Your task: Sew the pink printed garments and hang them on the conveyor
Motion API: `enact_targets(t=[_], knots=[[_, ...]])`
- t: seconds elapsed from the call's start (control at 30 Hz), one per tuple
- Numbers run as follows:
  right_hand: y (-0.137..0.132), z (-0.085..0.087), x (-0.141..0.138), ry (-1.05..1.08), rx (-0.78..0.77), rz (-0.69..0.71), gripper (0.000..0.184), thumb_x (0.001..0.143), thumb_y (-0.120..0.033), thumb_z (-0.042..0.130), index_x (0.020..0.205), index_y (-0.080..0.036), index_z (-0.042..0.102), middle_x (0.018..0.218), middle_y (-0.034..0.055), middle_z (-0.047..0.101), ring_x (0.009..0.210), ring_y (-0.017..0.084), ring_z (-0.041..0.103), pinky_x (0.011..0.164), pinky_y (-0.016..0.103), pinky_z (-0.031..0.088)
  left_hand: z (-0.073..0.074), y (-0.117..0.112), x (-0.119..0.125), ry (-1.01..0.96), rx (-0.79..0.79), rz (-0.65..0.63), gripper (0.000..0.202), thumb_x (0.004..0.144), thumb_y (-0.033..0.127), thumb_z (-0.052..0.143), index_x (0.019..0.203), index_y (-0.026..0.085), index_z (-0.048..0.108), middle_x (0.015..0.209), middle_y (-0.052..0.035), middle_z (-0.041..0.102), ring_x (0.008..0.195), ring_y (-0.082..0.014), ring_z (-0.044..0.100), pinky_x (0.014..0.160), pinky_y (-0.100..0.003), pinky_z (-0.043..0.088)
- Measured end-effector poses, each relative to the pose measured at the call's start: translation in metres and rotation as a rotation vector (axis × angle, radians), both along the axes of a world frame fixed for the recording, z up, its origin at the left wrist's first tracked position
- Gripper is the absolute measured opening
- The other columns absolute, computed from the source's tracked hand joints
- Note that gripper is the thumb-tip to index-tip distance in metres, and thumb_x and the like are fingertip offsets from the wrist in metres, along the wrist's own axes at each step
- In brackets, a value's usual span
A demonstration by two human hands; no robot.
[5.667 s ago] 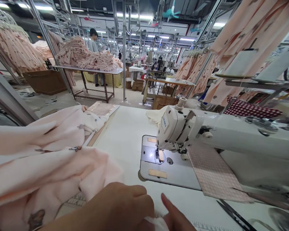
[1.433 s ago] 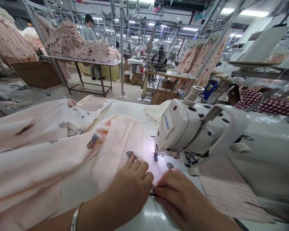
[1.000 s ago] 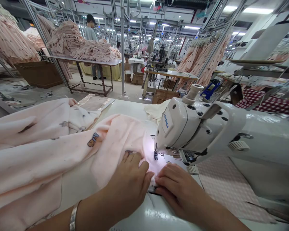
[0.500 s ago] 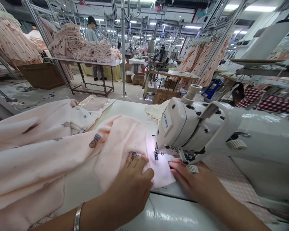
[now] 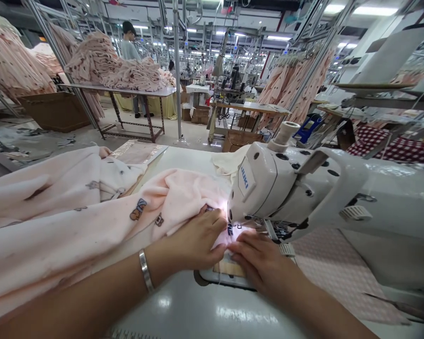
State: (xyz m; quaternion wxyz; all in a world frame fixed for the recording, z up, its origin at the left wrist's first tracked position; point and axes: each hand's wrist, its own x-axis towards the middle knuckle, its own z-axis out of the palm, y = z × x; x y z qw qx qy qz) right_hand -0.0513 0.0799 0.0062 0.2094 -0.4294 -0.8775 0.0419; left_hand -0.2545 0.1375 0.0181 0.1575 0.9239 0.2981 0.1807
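Pink printed fleece fabric (image 5: 183, 190) runs from the left across the machine bed, its near end under the lit presser foot (image 5: 230, 229) of a white sewing machine (image 5: 268, 183). My left hand (image 5: 201, 238) grips the fabric just left of the foot, fingers bent over a gathered fold and thumb toward the front. Close in front of the foot, my right hand (image 5: 257, 256) has its fingers together on the fabric's near edge, almost touching my left thumb. The fingertips of both hands are partly hidden. A bracelet (image 5: 146, 270) circles my left wrist.
A pink checked cloth (image 5: 342, 268) lies under the machine arm, with dark pointed scissors or a similar tool (image 5: 392, 303) at right. Behind stand a table (image 5: 155, 92) piled with pink garments and a cardboard box (image 5: 54, 110). A person (image 5: 130, 47) stands behind that table.
My left hand has moved forward and right to the presser foot, bunching the fabric. My right hand has shifted left, toward it. The near fabric corner has drawn back, baring the plate.
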Motion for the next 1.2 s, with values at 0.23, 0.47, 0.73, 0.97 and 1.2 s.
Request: enact_targets(t=[0.23,0.47,0.73,0.97,1.2], knots=[[0.005,0.003,0.027,-0.126,0.173,-0.18,0.029,0.093,-0.027,0.04,0.091,-0.017,0.067,0.091,0.0131,0.07,0.085,0.028,0.065,0.075,0.048,0.052,0.0,-0.003,0.002,0.001,-0.034,0.018,0.011,0.083,0.02,0.051,0.093,0.018,0.047,0.103,-0.0067,0.05,0.1,-0.0226,0.05,0.099,-0.043,0.036],[-0.012,0.015,0.015,-0.09,0.124,-0.027,0.021,0.094,-0.022,0.044,0.09,-0.018,0.065,0.083,0.0075,0.068,0.077,0.022,0.064,0.071,0.039,0.051,-0.003,-0.011,0.004,-0.025,-0.041,0.023,0.014,0.081,0.018,0.051,0.094,0.019,0.047,0.103,-0.0064,0.051,0.099,-0.023,0.05,0.1,-0.046,0.034],[-0.004,-0.004,0.002,-0.06,-0.129,-0.007,0.016,0.093,-0.022,0.044,0.1,-0.021,0.058,0.095,0.0069,0.062,0.085,0.022,0.058,0.079,0.041,0.045,-0.002,-0.009,0.0,0.007,-0.033,-0.035,0.012,0.083,0.02,0.05,0.094,0.018,0.048,0.099,-0.0065,0.052,0.095,-0.0229,0.05,0.093,-0.043,0.04],[-0.008,-0.006,0.002,-0.055,-0.115,-0.009,0.015,0.091,-0.017,0.046,0.093,-0.023,0.061,0.086,0.0051,0.06,0.078,0.022,0.054,0.071,0.04,0.042,-0.002,-0.01,0.0,-0.009,0.036,-0.032,0.008,0.086,0.018,0.047,0.093,0.017,0.051,0.107,-0.0087,0.051,0.099,-0.0228,0.049,0.095,-0.044,0.039],[-0.006,-0.011,0.006,0.234,-0.25,-0.123,0.019,0.091,-0.029,0.048,0.091,-0.025,0.066,0.084,0.0049,0.068,0.081,0.023,0.062,0.075,0.043,0.049,0.0,-0.005,0.001,-0.028,0.117,-0.149,0.018,0.09,0.013,0.044,0.08,0.017,0.059,0.086,-0.0046,0.058,0.081,-0.0182,0.051,0.079,-0.035,0.041]])
